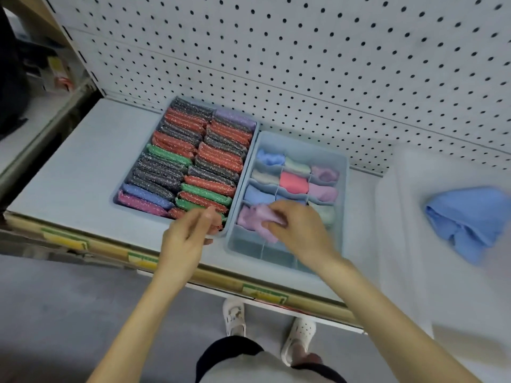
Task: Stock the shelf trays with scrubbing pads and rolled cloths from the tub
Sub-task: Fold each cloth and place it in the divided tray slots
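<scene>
Right hand [300,230] pinches lilac cloth [255,218] in divided tray [343,183].

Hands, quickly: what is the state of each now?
Left hand: curled by the sparkly scrubbing pads; grip cannot be told.
Right hand: holds the soft lilac cloth.

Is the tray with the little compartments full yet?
Not full: in the divided tray the nearest compartments are bare; those behind hold rolled cloths.

Bunched lilac cloth [253,217] in divided tray [304,140], left cell; glittery pads [177,161] upright in left tray [115,201]
</scene>
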Motion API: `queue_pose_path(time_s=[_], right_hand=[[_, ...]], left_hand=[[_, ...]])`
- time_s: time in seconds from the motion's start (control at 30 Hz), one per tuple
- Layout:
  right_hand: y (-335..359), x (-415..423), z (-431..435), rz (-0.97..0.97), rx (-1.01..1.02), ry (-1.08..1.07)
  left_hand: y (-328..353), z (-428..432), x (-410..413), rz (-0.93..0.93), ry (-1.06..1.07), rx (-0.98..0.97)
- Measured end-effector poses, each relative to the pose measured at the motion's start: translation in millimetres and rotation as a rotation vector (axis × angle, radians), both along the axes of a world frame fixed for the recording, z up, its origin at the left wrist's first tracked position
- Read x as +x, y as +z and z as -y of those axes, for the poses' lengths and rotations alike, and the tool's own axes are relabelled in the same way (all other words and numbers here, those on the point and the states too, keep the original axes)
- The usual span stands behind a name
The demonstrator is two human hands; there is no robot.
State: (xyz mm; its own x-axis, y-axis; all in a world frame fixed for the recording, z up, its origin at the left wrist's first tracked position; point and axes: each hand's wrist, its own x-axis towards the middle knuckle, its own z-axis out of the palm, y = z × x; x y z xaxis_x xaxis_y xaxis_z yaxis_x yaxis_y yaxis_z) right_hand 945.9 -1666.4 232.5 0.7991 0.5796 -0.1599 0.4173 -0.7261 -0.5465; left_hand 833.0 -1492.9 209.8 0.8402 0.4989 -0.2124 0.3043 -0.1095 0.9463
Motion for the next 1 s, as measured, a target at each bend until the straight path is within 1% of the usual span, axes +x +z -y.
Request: queue_pose_path(time_s=[0.07, 0.13, 0.23, 0.3, 0.43, 0.63, 0.67, 0.73, 0.8, 0.87, 0.9, 1.0], right_hand=[[-9, -13, -9, 0.107, -0.081, 0.155], [-18, -23, -16, 0.173, -0.101, 0.22], [-26, -26, -18, 0.211, -0.094, 0.194], [-31, -28, -20, 0.174, -0.098, 0.18], [-34, -28, -27, 0.152, -0.101, 0.164], [-44, -33, -21, 0.235, -0.131, 0.195], [-43, -31, -21, 0.212, -0.128, 0.212], [-42, -24, -22, 0.129, -0.185, 0.3], [-37, -17, -26, -0.014, -0.274, 0.385], [-24, -10, -29, -0.271, -0.282, 0.352], [-17, -6, -29, -0.352, -0.268, 0.332], [-5, 4, -24, -0.44, -0.233, 0.318]], left_hand=[[-5, 7, -2, -0.054, 0.01, -0.038], [-8, 15, -5, -0.083, 0.029, -0.113], [-9, 25, -9, -0.091, 0.056, -0.199], [-11, 28, -10, -0.088, 0.057, -0.233], [-15, 30, -9, -0.087, 0.056, -0.245], [-15, 34, -13, -0.06, 0.127, -0.39], [-16, 35, -13, -0.06, 0.133, -0.396], [-17, 35, -14, -0.065, 0.141, -0.412], [-18, 33, -14, -0.073, 0.155, -0.432], [-18, 30, -12, -0.09, 0.151, -0.431], [-17, 30, -12, -0.095, 0.145, -0.428], [-16, 30, -11, -0.101, 0.152, -0.433]])
